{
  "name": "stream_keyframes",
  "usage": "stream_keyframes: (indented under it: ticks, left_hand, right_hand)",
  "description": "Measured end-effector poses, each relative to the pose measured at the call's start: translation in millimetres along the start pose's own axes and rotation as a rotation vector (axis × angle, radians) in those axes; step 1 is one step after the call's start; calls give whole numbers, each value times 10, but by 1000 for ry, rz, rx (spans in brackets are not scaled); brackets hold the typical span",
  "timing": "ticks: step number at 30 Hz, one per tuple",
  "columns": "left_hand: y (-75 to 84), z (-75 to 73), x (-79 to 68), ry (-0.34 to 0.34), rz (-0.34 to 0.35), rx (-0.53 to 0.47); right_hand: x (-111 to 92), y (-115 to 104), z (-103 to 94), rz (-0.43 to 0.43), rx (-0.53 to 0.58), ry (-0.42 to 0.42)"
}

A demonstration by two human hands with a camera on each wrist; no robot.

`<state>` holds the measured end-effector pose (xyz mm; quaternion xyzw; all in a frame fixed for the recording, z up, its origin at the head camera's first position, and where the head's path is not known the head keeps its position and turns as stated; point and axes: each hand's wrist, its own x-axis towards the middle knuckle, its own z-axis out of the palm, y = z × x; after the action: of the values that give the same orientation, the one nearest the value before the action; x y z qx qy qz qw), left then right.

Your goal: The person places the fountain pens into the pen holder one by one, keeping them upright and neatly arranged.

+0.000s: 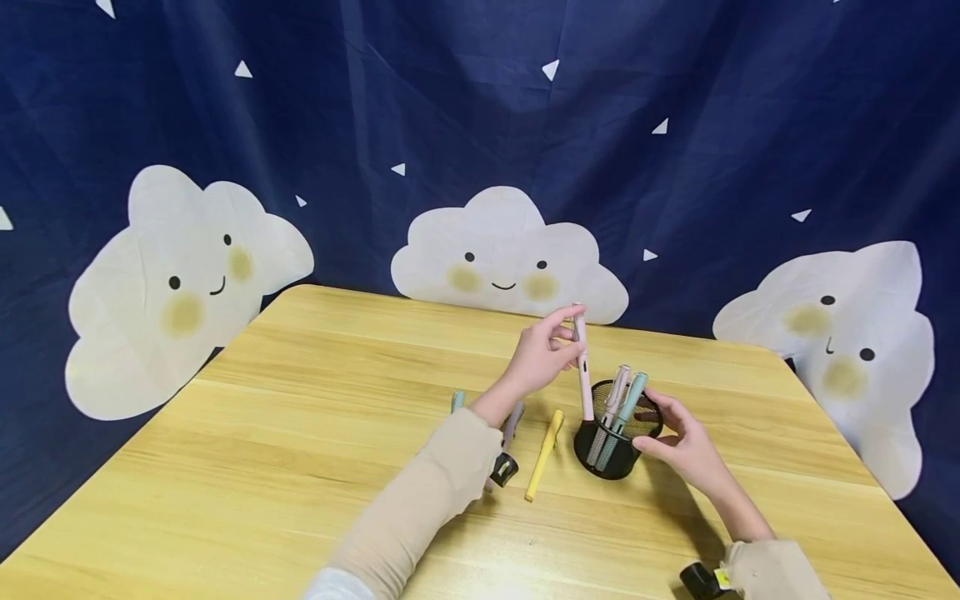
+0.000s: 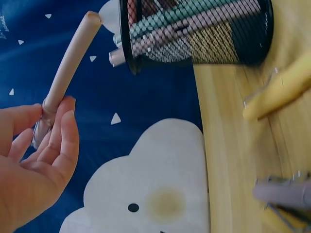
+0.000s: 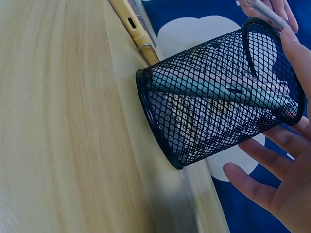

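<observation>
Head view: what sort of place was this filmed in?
Probably an indoor desk setup, perhaps a staged recording corner: a wood-grain table holding a black mesh pen cup stands before a dark blue fabric backdrop with smiling clouds.

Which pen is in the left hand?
The pale pink pen, pinched near its clip end by the left hand; the others lie on the table, like the yellow pen, or stand in the black mesh pen holder.

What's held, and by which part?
Left grip: pale pink pen, by its upper, clip end. Right grip: black mesh cup, near its rim.
</observation>
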<state>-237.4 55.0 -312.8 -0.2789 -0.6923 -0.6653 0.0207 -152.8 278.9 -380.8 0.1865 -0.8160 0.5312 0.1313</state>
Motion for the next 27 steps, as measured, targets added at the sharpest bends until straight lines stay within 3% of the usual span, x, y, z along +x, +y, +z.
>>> stream_keyframes:
  ticks: [4, 9, 18, 27]
  left_hand:
    - [9, 78, -6, 53, 27, -19]
    - [3, 150, -4, 86, 84, 51]
    - [-30, 254, -30, 38, 86, 217]
    - [-109, 298, -36, -52, 81, 345]
  right_hand:
    - [-9, 4, 3, 8, -26, 0]
    - [-14, -3, 0, 17, -35, 0]
    - [-20, 9, -10, 9, -28, -14]
    - [1, 0, -16, 6, -52, -22]
